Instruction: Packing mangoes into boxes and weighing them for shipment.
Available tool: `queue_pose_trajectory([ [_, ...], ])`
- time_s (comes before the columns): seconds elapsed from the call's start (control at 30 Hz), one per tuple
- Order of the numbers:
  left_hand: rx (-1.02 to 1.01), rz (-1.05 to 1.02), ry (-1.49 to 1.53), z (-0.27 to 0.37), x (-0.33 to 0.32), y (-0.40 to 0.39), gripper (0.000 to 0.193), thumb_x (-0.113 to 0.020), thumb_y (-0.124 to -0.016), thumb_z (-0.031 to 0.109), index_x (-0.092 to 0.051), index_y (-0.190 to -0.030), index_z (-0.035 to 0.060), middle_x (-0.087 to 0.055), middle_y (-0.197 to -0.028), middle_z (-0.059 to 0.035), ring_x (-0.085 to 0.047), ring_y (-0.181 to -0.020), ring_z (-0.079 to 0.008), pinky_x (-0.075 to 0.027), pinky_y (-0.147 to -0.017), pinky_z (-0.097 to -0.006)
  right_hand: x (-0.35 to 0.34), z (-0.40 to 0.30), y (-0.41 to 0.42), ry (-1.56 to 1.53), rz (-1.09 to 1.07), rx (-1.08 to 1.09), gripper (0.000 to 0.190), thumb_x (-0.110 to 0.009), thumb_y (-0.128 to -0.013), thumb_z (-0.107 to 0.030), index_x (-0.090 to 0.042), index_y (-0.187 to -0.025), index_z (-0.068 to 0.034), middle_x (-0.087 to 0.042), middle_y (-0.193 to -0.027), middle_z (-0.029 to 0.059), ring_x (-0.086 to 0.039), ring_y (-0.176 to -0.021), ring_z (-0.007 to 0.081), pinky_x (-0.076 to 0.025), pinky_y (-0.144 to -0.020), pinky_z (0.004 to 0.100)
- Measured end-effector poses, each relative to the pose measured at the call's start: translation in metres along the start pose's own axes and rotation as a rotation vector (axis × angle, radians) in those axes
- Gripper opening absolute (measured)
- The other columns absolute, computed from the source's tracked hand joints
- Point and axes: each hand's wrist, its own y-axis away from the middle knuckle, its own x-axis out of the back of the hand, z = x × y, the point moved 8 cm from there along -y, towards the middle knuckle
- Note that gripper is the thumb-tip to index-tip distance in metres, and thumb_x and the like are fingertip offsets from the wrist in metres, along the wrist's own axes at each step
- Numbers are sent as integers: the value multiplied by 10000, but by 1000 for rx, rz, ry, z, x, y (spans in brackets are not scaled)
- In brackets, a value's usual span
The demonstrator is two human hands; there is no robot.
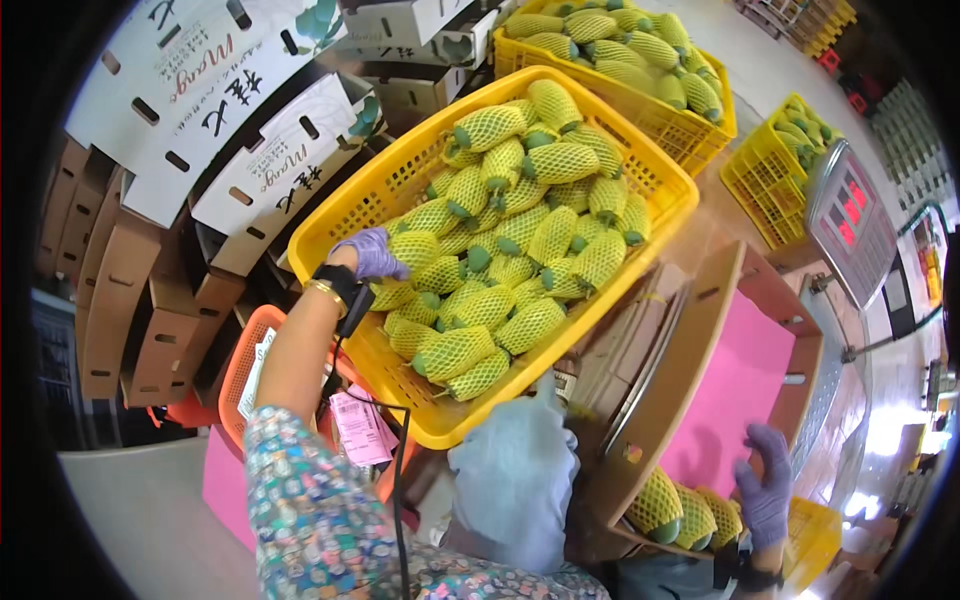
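Note:
My left hand [375, 255], in a purple glove, curls over the end of a green mango [415, 250] in a yellow foam net. That mango lies at the left side of a yellow plastic crate [495, 431] heaped with netted mangoes [517, 225]. My right hand [766, 480], also gloved in purple, is over the near end of an open cardboard carton [697, 367], its fingers apart and nothing in them. A pink sheet [739, 367] lines this carton. Netted mangoes [694, 517] stand in a row along its near end, close to my right hand.
A scale display [851, 221] with lit red digits rises beyond the carton. More mango-filled crates [619, 97] [780, 165] stand behind. Printed mango cartons [262, 165] are stacked at left. An orange basket [244, 367] and pink labels [364, 424] sit near my left arm.

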Motion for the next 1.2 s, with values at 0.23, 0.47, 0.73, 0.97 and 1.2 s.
queue_pose_trajectory([
  [0.23,-711,-609,525,160,10,181,503,-682,-714,276,-507,-1089,-11,-589,-903,-77,-567,-789,-133,-500,-624,-257,-76,-171,-35,235,-158,714,752,-750,-561,-261,-430,-1237,-176,-362,-1249,215,-392,-1109,390,-351,-932,426],
  [0.47,-1008,-911,1381,229,10,273,1037,-665,-561,604,-222,-1348,94,-399,-1278,-116,-420,-1150,-239,-331,-958,-416,-40,-127,-11,-441,-302,344,734,-780,-622,-215,-369,-1203,-37,-493,-1126,100,-483,-1054,193,-416,-874,312],
  [0.73,-643,-485,2065,319,-75,278,92,-603,-783,77,-534,-843,83,-542,-774,-4,-542,-708,-93,-472,-669,-218,-14,-60,32,-211,-232,154,681,-717,-698,-288,-346,-1211,-38,-522,-1069,136,-505,-1016,196,-414,-871,304],
  [0.97,-376,-645,1942,359,-130,277,112,-594,-764,119,-537,-669,110,-495,-658,34,-479,-605,-84,-429,-571,-237,3,-16,53,-318,-184,169,644,-724,-689,-251,-393,-1207,-59,-503,-1110,120,-468,-1063,190,-386,-905,308],
  [1.2,-845,365,231,355,-79,234,464,-635,-745,278,-491,-1152,110,-522,-979,-151,-536,-950,-280,-441,-803,-376,34,53,36,375,-204,-220,649,-644,-674,-423,-414,-1231,-185,-579,-1026,144,-544,-999,276,-359,-922,362],
])
